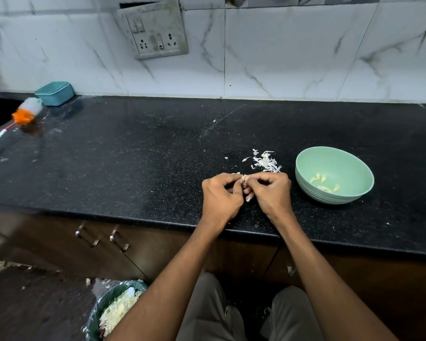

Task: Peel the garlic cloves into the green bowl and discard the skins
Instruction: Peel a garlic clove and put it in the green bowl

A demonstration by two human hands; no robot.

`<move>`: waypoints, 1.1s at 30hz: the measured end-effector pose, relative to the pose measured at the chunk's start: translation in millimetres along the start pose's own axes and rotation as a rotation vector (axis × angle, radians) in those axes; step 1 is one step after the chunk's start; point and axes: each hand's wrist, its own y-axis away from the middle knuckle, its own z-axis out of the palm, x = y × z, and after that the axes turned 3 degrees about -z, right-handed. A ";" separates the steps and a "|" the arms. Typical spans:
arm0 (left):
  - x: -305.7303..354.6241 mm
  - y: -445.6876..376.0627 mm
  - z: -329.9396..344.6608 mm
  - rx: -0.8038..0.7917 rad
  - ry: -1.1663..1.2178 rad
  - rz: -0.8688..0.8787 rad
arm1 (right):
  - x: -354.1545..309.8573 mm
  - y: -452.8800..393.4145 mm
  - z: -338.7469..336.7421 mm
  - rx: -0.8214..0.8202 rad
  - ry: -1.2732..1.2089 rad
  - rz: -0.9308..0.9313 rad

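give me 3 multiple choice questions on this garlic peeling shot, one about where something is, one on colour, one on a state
1. Where does the pile of garlic skins lie?
A. on the counter just left of the green bowl
B. inside the green bowl
C. in the sink

2. What colour is the lidded box by the wall?
A. red
B. teal
C. yellow

3. What is the state of the green bowl?
A. upside down
B. empty
C. upright with a few peeled cloves inside

Answers:
1. A, the white skins sit on the black counter beyond the hands, beside the bowl.
2. B, the box at the far left of the counter is teal.
3. C, the bowl stands upright with pale peeled cloves on its bottom, while the left hand and right hand pinch another garlic clove between their fingers.
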 end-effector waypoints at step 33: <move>-1.4 -6.0 -2.5 -0.080 0.246 -0.200 | 9.7 -1.6 1.1 -0.012 0.048 -0.113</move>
